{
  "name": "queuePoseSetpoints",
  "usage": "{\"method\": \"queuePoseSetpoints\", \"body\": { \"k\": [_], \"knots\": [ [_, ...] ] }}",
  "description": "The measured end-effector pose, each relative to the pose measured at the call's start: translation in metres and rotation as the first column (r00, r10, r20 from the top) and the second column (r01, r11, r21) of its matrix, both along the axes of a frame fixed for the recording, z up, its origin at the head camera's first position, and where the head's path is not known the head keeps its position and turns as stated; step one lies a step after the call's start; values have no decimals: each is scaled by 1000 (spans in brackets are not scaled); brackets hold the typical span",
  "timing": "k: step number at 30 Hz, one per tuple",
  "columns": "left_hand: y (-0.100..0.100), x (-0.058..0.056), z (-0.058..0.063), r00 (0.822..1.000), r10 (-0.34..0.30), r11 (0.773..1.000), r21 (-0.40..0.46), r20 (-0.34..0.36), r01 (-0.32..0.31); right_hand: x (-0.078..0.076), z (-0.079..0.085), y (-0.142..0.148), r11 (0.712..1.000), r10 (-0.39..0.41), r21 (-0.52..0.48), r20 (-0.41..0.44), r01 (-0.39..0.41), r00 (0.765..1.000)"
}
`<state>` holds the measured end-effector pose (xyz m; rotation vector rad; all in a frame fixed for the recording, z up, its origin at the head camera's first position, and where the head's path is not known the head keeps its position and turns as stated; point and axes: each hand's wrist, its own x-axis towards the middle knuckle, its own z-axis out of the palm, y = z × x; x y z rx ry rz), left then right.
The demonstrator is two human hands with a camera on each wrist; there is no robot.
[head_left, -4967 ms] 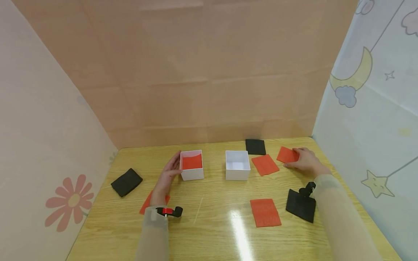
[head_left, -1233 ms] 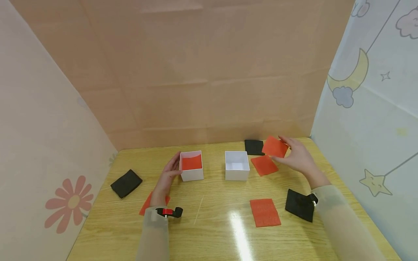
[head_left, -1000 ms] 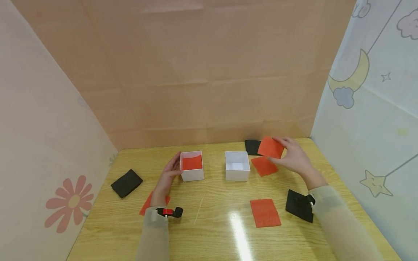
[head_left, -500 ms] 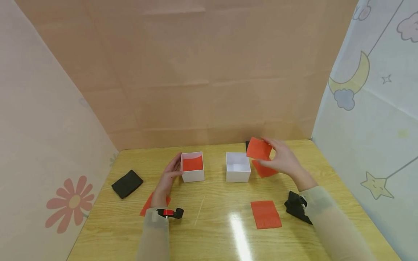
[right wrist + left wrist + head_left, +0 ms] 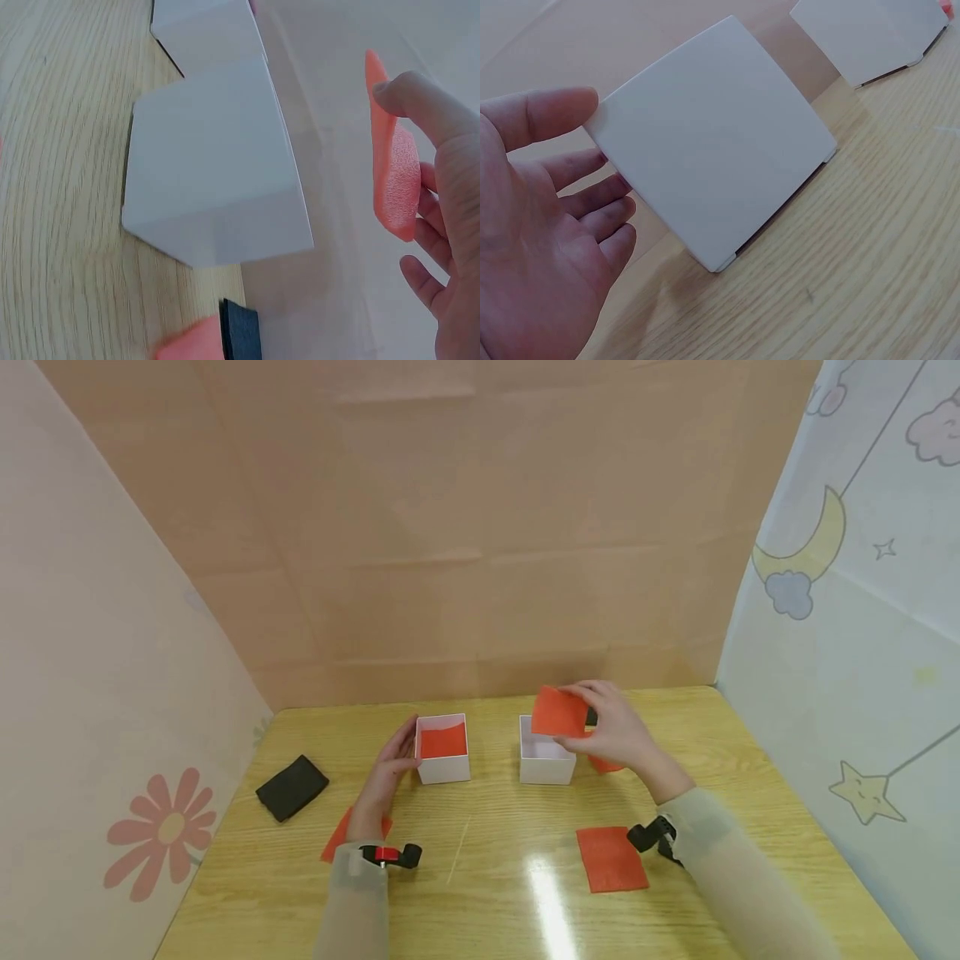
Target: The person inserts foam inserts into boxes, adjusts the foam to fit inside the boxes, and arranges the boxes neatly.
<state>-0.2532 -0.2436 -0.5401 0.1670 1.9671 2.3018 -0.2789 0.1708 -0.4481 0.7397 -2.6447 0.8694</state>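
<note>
Head view first: the right white box [image 5: 546, 772] stands open side up on the table [image 5: 262, 893], and hovering over it, covering part of its far rim, is a red cloth square [image 5: 557, 712]. The right hand [image 5: 617, 731] has that square pinched, thumb and bent fingers at its edges, probably to keep its face spread. Well left of the right white box, the left hand [image 5: 386, 767] rests on the left white box [image 5: 444, 769], presumably steadying it, an inner red square [image 5: 442, 741] inside. Farther left lies a black square [image 5: 292, 787]. Over to the left wrist view: thumb tip on a corner, other fingers relaxed and half open along the side, nothing wrapped; the right white box peeks in beyond. And the right wrist view: the pinched square bows slightly, clear of the right white box, with a folded black piece [image 5: 244, 334] and blurry red piece [image 5: 193, 341] beside that box.
</note>
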Motion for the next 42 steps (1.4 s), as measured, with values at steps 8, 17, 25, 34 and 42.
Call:
{"method": "queuePoseSetpoints", "body": {
  "k": [8,17,25,34,42],
  "knots": [
    [-1,-1,-1,1000,-2,1000,-8,-5,2,-3,2,-32,997,74,33,-13,-73,997],
    [0,0,-1,1000,6,1000,3,3,-6,-7,0,-71,991,120,65,10,-120,993],
    [0,-1,-2,1000,5,1000,-4,-11,-5,-11,0,-99,983,143,106,52,-148,988],
    [0,-3,-5,999,-35,999,-8,-30,35,-18,-4,-128,976,161,132,98,-173,982],
    [1,-3,-5,998,-48,999,-3,-32,47,-25,-7,-150,968,188,152,95,-201,978]
  ]
}}
